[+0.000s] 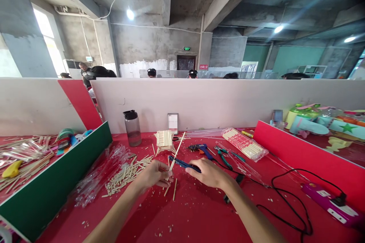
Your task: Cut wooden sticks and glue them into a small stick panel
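Observation:
Between the fingertips of my left hand [154,174] is a thin wooden stick [179,145], tilted up and to the right. My right hand [207,171] grips a pair of blue-handled pliers [183,163]. Their jaws meet the stick just above my left fingers; whether they are closed on it I cannot tell. Behind the stick stands a small structure of wooden sticks [164,140] with a slatted top and splayed legs. A heap of short stick pieces [128,174] lies left of my left hand. One loose piece [175,190] rests below the pliers.
A blue glue gun [202,149], green-handled pliers [222,157] and a pack of sticks [244,144] lie to the right. A black cable [296,197] runs to a purple power strip [332,204]. A water bottle [132,129] and plastic wrappers [101,174] are at left. Low boards border the table.

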The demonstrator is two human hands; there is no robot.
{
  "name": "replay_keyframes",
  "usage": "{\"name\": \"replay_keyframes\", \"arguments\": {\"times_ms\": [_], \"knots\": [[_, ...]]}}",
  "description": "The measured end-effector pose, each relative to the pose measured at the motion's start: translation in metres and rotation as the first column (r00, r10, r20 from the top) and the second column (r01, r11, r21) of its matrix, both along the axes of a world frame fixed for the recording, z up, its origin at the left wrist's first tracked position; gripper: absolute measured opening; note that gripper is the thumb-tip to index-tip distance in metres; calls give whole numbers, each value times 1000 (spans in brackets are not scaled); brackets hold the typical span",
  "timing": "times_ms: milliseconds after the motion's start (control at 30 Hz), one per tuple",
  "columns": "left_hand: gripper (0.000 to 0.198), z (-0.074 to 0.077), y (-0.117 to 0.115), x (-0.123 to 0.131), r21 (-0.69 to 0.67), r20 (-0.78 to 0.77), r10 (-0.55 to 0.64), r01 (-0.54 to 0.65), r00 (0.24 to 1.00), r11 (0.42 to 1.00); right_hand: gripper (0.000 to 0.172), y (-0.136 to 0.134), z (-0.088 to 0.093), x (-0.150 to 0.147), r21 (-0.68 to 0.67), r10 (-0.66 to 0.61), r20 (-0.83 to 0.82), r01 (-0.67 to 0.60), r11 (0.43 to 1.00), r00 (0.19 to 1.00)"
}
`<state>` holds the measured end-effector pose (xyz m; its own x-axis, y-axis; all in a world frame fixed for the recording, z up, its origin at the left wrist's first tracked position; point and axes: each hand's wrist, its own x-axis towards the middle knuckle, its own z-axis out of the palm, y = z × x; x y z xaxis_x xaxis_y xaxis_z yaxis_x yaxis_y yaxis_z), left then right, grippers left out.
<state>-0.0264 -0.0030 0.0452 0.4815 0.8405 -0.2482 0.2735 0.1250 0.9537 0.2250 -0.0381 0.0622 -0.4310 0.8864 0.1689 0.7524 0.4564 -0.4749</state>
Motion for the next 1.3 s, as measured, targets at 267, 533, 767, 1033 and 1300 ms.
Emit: {"name": "replay_keyframes", "arguments": {"times_ms": [267,533,767,1033,1300], "knots": [[36,-3,0,-2,20,8,-18,18,1000,1000,46,2,-5,0,41,-41,56,39,998,998],[40,-4,0,3,-1,13,-4,4,1000,1000,45,5,-7,3,53,-62,86,57,997,994],[36,-3,-5,4,7,-173,-84,86,981,996,46,9,-1,18,21,-123,32,122,992,992],[41,4,-12,1,198,-443,-45,147,895,969,49,9,-2,24,-6,-84,144,86,996,986],[50,22,-8,-13,622,-223,-54,185,973,761,50,-1,-2,2,45,-42,281,30,999,959]]}}
